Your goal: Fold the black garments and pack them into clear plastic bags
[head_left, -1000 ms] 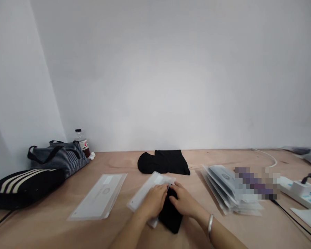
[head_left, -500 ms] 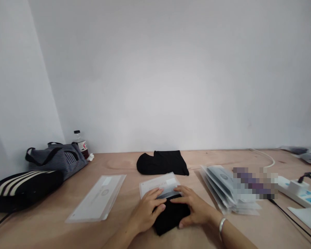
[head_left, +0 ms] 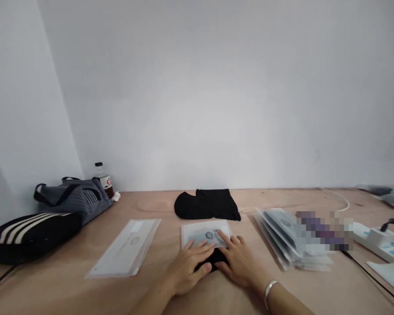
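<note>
A black folded piece of fabric, looking like a sock point(head_left: 217, 254), lies on the table in front of me. Its far part is inside a frosted plastic bag point(head_left: 193, 230) with a round dark logo. My left hand point(head_left: 192, 267) rests with fingers spread on the bag's near end, its thumb on the black sock. From the right, my right hand point(head_left: 239, 260) lies over the same end, index finger stretched across the bag and thumb by the sock. Beyond the bag lies another black sock point(head_left: 206, 204), flat near the wall.
Left of my hands lies a single frosted bag point(head_left: 124, 249); a pile of such bags point(head_left: 279, 232) is at right. Farther left are a black striped pouch point(head_left: 33, 236), a striped handbag point(head_left: 72, 199) and a bottle point(head_left: 104, 180). A power strip point(head_left: 377, 240) sits far right.
The bag now covers most of the near black sock, which was largely outside it before. My right hand has moved left, closer to my left hand, with its index finger out over the bag.
</note>
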